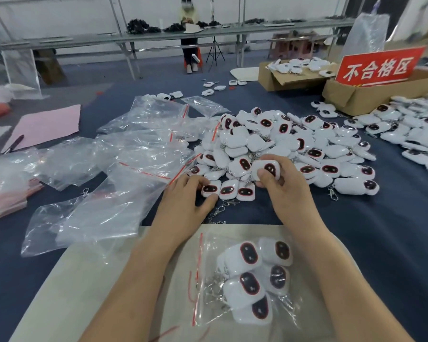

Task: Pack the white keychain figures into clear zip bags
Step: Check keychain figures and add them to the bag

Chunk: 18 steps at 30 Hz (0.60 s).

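The right hand (pixel 282 193) has its grip pinched on one white rounded keychain figure with a dark, red-rimmed oval face (pixel 266 169), held at the near edge of the big heap of like figures (pixel 294 139) on the dark blue bench (pixel 381 230). The left hand (pixel 183 203) pinches, thumb against fingertips, the leftmost figure (pixel 210 189) of a row of three lying beside the loose pile of empty clear zip bags (pixel 134 149). Between the forearms a filled clear zip bag (pixel 205 255) holding several figures lies flat on a beige sheet (pixel 97 280).
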Available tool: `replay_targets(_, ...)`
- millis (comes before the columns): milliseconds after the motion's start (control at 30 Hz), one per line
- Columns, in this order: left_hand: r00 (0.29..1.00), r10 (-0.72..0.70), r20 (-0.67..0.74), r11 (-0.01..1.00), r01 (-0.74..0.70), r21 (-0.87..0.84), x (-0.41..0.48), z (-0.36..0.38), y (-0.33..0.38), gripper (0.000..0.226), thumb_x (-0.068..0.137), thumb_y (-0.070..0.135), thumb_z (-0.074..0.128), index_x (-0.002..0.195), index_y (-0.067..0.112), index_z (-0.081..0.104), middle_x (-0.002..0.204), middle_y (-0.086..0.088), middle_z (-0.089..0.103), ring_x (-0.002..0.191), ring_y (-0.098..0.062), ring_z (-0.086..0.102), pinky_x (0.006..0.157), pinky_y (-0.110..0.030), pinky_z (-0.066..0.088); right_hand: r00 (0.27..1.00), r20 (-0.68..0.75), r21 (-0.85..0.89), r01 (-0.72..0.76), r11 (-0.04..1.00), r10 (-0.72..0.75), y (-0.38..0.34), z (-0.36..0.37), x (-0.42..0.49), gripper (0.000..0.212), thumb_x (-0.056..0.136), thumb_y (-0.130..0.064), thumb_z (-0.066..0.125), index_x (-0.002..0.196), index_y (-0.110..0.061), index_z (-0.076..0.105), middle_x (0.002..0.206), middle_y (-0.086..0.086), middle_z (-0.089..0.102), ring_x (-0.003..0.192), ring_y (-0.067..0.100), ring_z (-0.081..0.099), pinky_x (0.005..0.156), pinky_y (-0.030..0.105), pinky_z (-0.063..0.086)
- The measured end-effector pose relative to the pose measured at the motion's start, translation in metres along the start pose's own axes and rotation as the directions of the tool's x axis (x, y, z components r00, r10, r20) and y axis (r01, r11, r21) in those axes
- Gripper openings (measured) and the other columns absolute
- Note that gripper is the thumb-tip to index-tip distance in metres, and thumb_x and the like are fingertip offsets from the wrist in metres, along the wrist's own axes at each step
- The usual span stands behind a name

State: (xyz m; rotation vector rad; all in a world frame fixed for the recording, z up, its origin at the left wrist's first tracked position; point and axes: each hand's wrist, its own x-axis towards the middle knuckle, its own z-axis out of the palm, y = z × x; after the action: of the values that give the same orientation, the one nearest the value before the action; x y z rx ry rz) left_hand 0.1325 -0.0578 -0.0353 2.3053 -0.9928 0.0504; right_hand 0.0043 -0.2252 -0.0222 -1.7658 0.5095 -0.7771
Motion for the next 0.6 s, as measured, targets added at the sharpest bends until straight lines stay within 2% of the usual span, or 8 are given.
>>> replay_targets(33, 1.0, 0.005, -0.003, 1.0, -0.005, -0.006, 0.0, 0.0, 0.0, 0.031, 0.094, 0.041, 0.065, 0.119, 0.023, 0.061, 0.118, 0.008, 0.056, 0.12, -0.015, 0.049, 0.111, -0.036, 0.035, 1.0, 0.008, 0.068, 0.0, 0.998, -0.001, -0.002, 0.001, 0.0, 0.023, 0.1, -0.023, 0.058, 0.107, -0.045, 0.061, 0.095, -0.014, 0.069, 0.088, 0.004, 0.072, 0.085, 0.022, 0.053)
replay_targets(133, 1.0, 0.017, -0.013, 1.0, -0.017, -0.011, 0.0, 0.001, -0.001, 0.025, 0.095, 0.042, 0.064, 0.109, 0.021, 0.06, 0.113, 0.009, 0.056, 0.116, -0.014, 0.048, 0.108, -0.036, 0.037, 0.998, 0.061, 0.195, -0.013, 0.981, 0.001, -0.004, 0.002, -0.001, 0.029, 0.102, -0.019, 0.055, 0.109, -0.046, 0.063, 0.078, -0.024, 0.064, 0.089, 0.006, 0.074, 0.087, 0.017, 0.054)
replay_targets(167, 1.0, 0.021, -0.019, 1.0, -0.021, -0.01, 0.0, 0.001, -0.001, 0.023, 0.096, 0.04, 0.064, 0.108, 0.021, 0.06, 0.112, 0.009, 0.056, 0.115, -0.015, 0.049, 0.107, -0.036, 0.037, 0.997, 0.082, 0.223, -0.028, 0.974, 0.01, -0.004, 0.003, -0.001, 0.031, 0.103, -0.018, 0.053, 0.111, -0.046, 0.062, 0.08, -0.022, 0.063, 0.091, 0.007, 0.074, 0.09, 0.019, 0.054)
replay_targets(267, 0.99, 0.087, -0.115, 0.992, -0.097, -0.081, -0.001, 0.003, 0.001, 0.012, 0.1, 0.031, 0.061, 0.104, 0.02, 0.063, 0.108, 0.007, 0.059, 0.111, -0.015, 0.051, 0.104, -0.036, 0.04, 0.989, 0.143, 0.259, -0.084, 0.962, 0.048, -0.004, 0.008, -0.002, 0.028, 0.105, -0.014, 0.048, 0.124, -0.033, 0.057, 0.109, -0.006, 0.068, 0.094, 0.011, 0.074, 0.097, 0.028, 0.054)
replay_targets(367, 0.969, 0.101, -0.227, 0.938, -0.169, -0.302, -0.003, 0.004, 0.011, 0.012, 0.103, 0.032, 0.056, 0.107, 0.024, 0.064, 0.106, 0.012, 0.064, 0.107, -0.005, 0.057, 0.096, -0.023, 0.043, 0.98, 0.196, 0.238, -0.079, 0.968, 0.032, -0.006, 0.012, -0.003, 0.024, 0.103, -0.008, 0.05, 0.12, -0.022, 0.059, 0.111, 0.0, 0.071, 0.092, 0.01, 0.073, 0.094, 0.032, 0.056)
replay_targets(467, 0.987, 0.083, -0.134, 0.851, -0.141, -0.506, -0.005, 0.007, 0.023, 0.021, 0.101, 0.038, 0.056, 0.112, 0.024, 0.067, 0.105, 0.012, 0.071, 0.103, -0.008, 0.065, 0.088, -0.018, 0.047, 0.978, 0.208, 0.228, -0.028, 0.973, -0.02, -0.006, 0.014, -0.003, 0.025, 0.097, -0.007, 0.062, 0.113, -0.025, 0.068, 0.104, -0.006, 0.075, 0.085, 0.006, 0.071, 0.08, 0.02, 0.056)
replay_targets(533, 0.993, 0.091, -0.07, 0.818, -0.115, -0.563, -0.006, 0.009, 0.026, 0.023, 0.101, 0.035, 0.059, 0.116, 0.021, 0.068, 0.104, 0.011, 0.073, 0.1, -0.005, 0.067, 0.086, -0.016, 0.047, 0.982, 0.187, 0.235, -0.016, 0.972, -0.029, -0.006, 0.015, -0.003, 0.026, 0.093, -0.011, 0.068, 0.111, -0.03, 0.071, 0.1, -0.007, 0.076, 0.078, 0.004, 0.069, 0.077, 0.017, 0.055)
replay_targets(600, 0.994, 0.089, -0.069, 0.802, -0.112, -0.586, -0.006, 0.009, 0.027, 0.021, 0.101, 0.03, 0.06, 0.117, 0.02, 0.069, 0.101, 0.013, 0.074, 0.094, -0.001, 0.067, 0.083, -0.013, 0.046, 0.986, 0.162, 0.206, 0.008, 0.978, -0.042, -0.005, 0.016, -0.003, 0.026, 0.09, -0.017, 0.072, 0.108, -0.036, 0.071, 0.099, -0.002, 0.075, 0.075, 0.003, 0.067, 0.076, 0.017, 0.055)
